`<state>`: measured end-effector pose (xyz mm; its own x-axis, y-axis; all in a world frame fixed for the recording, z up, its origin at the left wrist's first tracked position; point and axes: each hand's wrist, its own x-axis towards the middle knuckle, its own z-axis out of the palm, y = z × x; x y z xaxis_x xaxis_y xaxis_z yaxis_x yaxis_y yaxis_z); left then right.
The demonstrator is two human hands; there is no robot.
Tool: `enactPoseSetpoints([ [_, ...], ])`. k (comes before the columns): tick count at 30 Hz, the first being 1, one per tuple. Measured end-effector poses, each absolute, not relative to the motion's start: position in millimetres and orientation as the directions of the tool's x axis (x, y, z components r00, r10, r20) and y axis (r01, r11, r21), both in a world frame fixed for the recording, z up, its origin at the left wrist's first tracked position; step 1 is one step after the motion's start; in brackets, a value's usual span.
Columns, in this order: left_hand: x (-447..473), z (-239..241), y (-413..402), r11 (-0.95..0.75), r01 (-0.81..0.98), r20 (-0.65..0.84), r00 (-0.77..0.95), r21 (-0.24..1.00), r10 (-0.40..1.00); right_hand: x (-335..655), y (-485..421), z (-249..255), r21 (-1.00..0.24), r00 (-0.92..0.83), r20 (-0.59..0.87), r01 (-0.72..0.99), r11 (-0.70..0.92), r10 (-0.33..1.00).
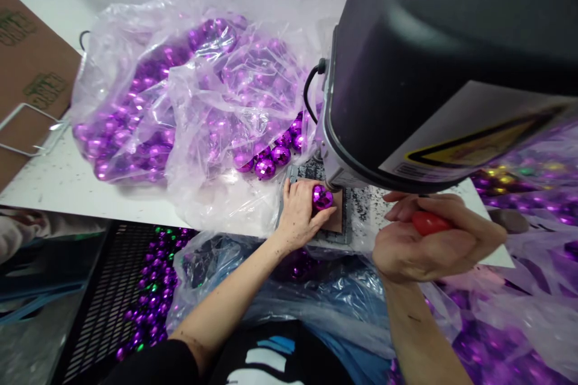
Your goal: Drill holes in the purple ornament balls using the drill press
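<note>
The ball (322,197) was small, shiny and purple, its surface cut into tiny mirror-like facets that caught the light. It sat on a flat grey plate (347,216) near the front edge of the white table (67,183), directly under the lower end of a big dark machine (428,60). The left hand (298,212) reached in from the front edge with the wrist low and the palm turned toward the machine, its fingers (293,189) grasping the ball from the side and steadying it on the plate. The right hand (428,243) was raised beside the machine, knuckles outward, fingers (469,234) clenched around a red handle (428,222). Behind the left hand, a clear plastic bag (189,102) full of similar purple balls lay across the middle of the table, with a few loose ones (271,162) spilling from its mouth just beside the plate.
</note>
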<state>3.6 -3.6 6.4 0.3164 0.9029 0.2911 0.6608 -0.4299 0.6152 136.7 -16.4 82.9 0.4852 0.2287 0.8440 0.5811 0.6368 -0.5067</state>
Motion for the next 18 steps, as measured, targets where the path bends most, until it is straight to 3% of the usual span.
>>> enactPoseSetpoints([
  [6,4,5,-3,-0.44,0.65,0.304,0.318,0.62,0.898,134,-10,77,-0.481,0.511,0.843,0.571,0.665,0.171],
  [13,4,4,-3,-0.425,0.652,0.283,0.317,0.628,0.905,143,-11,49,-0.483,0.475,0.853,0.564,0.67,0.216],
  [18,5,2,-3,-0.419,0.654,0.275,0.316,0.63,0.908,158,-21,87,-0.512,0.423,0.856,0.601,0.614,0.299],
])
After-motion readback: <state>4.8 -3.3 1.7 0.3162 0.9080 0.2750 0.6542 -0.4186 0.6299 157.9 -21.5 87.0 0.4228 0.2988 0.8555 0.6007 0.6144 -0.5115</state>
